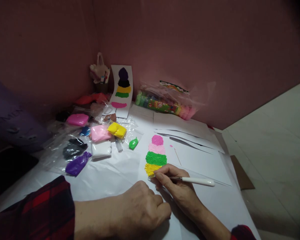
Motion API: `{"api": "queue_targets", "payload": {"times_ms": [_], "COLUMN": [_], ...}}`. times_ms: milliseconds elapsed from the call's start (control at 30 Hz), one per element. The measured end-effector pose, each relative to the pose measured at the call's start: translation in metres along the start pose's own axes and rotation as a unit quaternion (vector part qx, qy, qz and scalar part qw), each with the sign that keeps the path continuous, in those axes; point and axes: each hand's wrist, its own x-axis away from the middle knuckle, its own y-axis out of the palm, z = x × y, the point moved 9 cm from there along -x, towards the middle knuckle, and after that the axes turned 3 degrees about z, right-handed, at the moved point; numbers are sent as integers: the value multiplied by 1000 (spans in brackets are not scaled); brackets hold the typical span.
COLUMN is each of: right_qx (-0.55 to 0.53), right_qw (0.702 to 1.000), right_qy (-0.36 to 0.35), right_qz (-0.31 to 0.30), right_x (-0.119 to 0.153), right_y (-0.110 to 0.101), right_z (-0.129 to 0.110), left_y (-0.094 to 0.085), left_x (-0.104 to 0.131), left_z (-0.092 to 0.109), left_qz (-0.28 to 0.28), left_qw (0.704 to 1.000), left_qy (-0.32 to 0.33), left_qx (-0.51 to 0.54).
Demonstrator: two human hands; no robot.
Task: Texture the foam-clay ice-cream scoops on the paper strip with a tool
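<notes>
A clay picture of stacked bands, pink on top, then light pink, green and yellow, lies on a white sheet of paper. My right hand grips a white-handled tool, its tip touching the yellow band at the bottom. My left hand rests as a closed fist on the paper just below and left of the picture, holding nothing I can see. A red plaid sleeve covers my left forearm.
Bags of coloured clay lie to the left: purple, white, yellow, pink, green. A finished sample card leans on the wall beside a clay pack. A thin stick lies right of the picture.
</notes>
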Motion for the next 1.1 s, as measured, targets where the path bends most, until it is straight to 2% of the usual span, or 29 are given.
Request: {"api": "queue_targets", "payload": {"times_ms": [200,400,667,867,1100], "right_qx": [-4,-25,1,-35,8], "right_qw": [1000,1000,1000,999,1000], "right_qy": [19,-17,12,-13,-4], "right_qz": [1,5,2,-1,-2], "right_x": [0,-1,0,0,-1], "right_y": [-1,-3,-1,0,-1], "right_z": [10,1,7,-2,2], "left_y": [-2,1,1,2,1], "left_x": [0,1,1,2,1], "left_z": [0,-1,-1,0,0], "left_qz": [6,-8,7,10,12], "left_qw": [1000,1000,1000,1000,1000], "left_qy": [-1,-2,-5,3,-1], "left_qx": [4,4,-4,-13,-3]}}
